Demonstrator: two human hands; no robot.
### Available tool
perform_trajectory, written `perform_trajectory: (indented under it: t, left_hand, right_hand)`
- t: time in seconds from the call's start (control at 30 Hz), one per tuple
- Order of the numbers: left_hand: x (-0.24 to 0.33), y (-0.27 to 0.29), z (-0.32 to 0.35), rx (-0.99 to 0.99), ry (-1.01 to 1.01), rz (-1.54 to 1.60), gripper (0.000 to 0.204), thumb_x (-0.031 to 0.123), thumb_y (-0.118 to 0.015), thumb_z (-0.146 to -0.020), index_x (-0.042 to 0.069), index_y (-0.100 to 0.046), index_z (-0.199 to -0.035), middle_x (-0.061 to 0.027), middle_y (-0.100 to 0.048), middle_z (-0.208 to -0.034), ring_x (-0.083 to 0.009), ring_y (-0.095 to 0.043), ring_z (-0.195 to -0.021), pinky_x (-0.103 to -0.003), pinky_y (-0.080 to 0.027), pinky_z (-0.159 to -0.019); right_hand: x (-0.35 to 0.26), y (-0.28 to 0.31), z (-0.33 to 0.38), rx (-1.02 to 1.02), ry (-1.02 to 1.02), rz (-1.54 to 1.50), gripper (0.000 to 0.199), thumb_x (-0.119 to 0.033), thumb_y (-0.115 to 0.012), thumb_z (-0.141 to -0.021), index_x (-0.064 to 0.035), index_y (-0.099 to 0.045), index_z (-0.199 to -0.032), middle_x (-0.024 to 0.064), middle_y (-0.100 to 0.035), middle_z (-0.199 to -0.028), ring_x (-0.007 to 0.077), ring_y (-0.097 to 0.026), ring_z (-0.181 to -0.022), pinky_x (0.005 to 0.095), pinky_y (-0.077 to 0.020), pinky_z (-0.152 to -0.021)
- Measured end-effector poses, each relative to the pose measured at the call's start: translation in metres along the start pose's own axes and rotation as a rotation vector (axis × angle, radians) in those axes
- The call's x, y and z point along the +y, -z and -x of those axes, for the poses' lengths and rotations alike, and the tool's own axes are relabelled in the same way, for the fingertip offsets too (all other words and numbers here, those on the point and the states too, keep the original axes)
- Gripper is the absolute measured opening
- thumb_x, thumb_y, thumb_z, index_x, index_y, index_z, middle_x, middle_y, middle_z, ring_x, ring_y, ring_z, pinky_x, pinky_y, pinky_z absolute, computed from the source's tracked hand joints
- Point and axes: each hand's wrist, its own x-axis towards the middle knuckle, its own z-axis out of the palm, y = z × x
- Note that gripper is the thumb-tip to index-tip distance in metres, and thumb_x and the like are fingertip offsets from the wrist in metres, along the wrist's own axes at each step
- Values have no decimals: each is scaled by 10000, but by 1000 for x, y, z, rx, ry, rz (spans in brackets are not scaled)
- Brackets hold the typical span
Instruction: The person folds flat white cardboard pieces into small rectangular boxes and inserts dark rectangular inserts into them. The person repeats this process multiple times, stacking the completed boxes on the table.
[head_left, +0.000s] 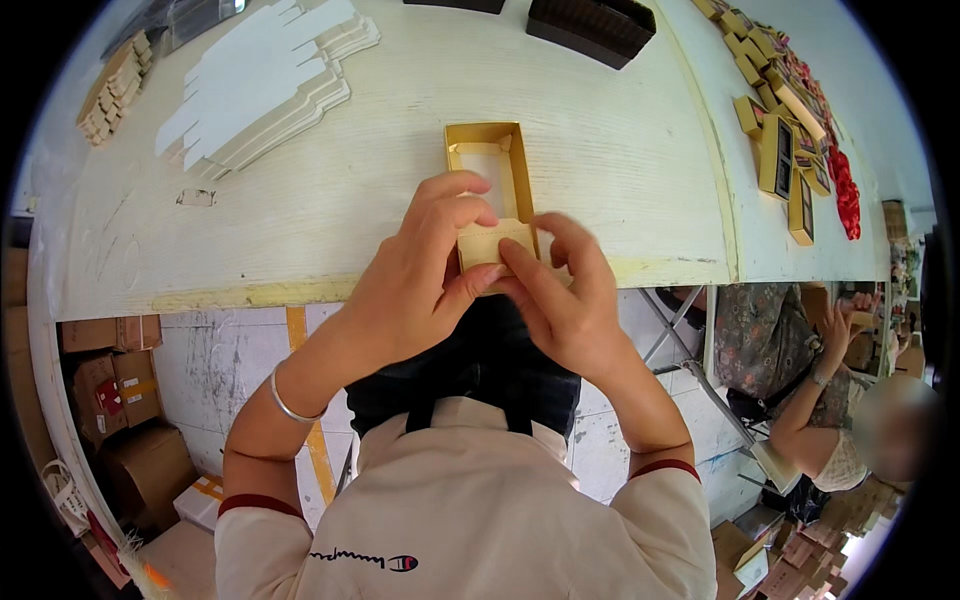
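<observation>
A small gold cardboard box (522,180) lies on the table's near side, its far end open at the top and its pale inside showing. My left hand (425,245) grips the near left side, fingers bent over the rim and thumb at the near end. On the other side my right hand (570,290) pinches the near end, its index finger pressing on a pale cardboard flap (480,248) there. Part of the near end is hidden behind my fingers.
Stacked flat white die-cut sheets (255,90) lie at the far left, beside a pile of beige cardboard pieces (115,88). A dark tray (590,30) stands at the back. Gold boxes (775,155) and red ribbon (845,195) cover the right table. Another person (815,420) sits at right.
</observation>
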Motion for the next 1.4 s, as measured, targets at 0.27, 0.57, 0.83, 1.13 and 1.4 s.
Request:
perform_trajectory:
  t: [0.27,0.57,0.83,1.13,1.4]
  left_hand:
    - [8,-6,7,-75,-111,-442,142,95,-704,-789,11,-601,-837,-100,-588,-821,-299,-578,-695,-362,-466,-579]
    - [37,47,-44,-458,-218,-510,236,242,-737,-724,48,-625,-799,-89,-601,-941,-272,-553,-926,-359,-460,-785]
    - [40,59,-53,-387,5,-422,338,147,-747,-728,83,-572,-1010,-109,-527,-1151,-311,-514,-1063,-388,-436,-886]
    - [45,97,-66,-317,21,-457,717,197,-817,-652,74,-493,-1280,-128,-550,-1156,-322,-481,-1131,-401,-373,-988]
    - [25,94,-134,-340,-38,-511,721,241,-820,-661,33,-497,-1271,-142,-551,-1134,-328,-476,-1093,-389,-387,-966]
  right_hand:
    - [2,13,-13,-362,64,132,178,-96,-680,-698,-46,-594,-845,73,-558,-889,242,-523,-663,325,-386,-577]
    - [3,44,-40,-401,-98,-163,161,-91,-663,-785,-51,-601,-928,118,-561,-893,330,-600,-745,413,-466,-609]
    - [48,87,-103,93,-102,-93,271,41,-627,-780,-27,-629,-1042,132,-629,-1030,314,-608,-838,361,-501,-714]
    - [172,109,-212,-356,-17,433,56,-35,-618,-812,-40,-667,-787,56,-665,-817,239,-562,-831,350,-427,-740]
    - [168,130,-242,-368,-452,-46,233,-236,-696,-844,-10,-663,-799,60,-617,-779,171,-537,-809,315,-416,-774]
